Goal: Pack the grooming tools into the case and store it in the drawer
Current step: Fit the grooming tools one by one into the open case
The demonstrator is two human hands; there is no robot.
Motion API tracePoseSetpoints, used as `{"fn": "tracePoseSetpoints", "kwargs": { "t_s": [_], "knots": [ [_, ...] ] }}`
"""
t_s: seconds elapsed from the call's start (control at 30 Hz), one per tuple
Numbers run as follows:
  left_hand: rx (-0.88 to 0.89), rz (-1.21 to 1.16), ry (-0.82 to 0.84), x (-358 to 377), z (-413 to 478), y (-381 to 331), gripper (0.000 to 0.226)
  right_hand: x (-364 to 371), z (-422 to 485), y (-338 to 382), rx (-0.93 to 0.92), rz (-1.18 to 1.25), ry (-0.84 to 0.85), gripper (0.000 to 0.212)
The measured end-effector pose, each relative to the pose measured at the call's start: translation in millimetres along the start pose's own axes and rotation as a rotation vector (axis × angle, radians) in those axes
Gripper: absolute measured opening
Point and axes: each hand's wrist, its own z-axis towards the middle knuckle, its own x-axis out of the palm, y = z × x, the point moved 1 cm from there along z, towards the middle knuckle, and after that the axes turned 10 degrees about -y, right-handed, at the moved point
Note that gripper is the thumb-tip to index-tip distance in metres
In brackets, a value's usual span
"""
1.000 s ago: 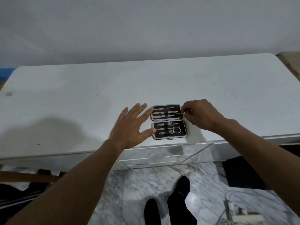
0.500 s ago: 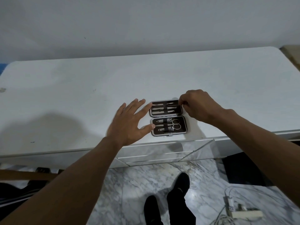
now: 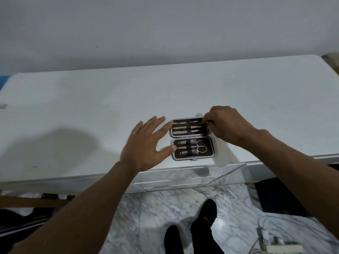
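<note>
A small open grooming case lies flat on the white dresser top, close to its front edge. Its near half holds scissors, clippers and a file under an elastic band. The far half holds three slim metal tools. My left hand is spread flat, with its fingertips and thumb against the case's left side. My right hand is at the far right corner, thumb and forefinger pinched on the right end of the topmost tool.
Shut drawers with mirrored fronts sit just under the dresser's front edge. My black shoes stand on a marble floor. A white power strip and cable lie at the bottom right, a wooden bar at the left.
My right hand's pinch has shifted from the middle tool's end up to the far right corner. My left hand has stayed against the case's left side.
</note>
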Motion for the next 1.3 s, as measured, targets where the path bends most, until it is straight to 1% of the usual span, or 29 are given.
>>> {"fn": "tracePoseSetpoints", "kwargs": {
  "t_s": [0.3,0.5,0.8,1.1,1.3],
  "knots": [
    [-0.010,-0.008,0.007,-0.2,0.2,-0.3,0.072,1.0,7.1,9.2,-0.052,-0.010,-0.002,0.028],
    [-0.010,-0.002,0.003,-0.6,0.5,-1.5,0.071,4.0,7.3,9.0,-0.037,-0.014,0.005,0.025],
    [-0.018,-0.006,0.001,-0.9,0.3,-2.1,0.070,11.3,12.2,23.3,-0.079,-0.013,0.014,0.027],
    [-0.019,-0.007,0.003,-0.7,0.4,-1.6,0.070,13.4,14.0,23.2,-0.092,-0.038,0.006,0.026],
    [-0.023,-0.007,0.002,-0.9,0.4,-2.0,0.070,16.6,18.0,28.3,-0.058,0.013,0.013,0.025]
  ]
}}
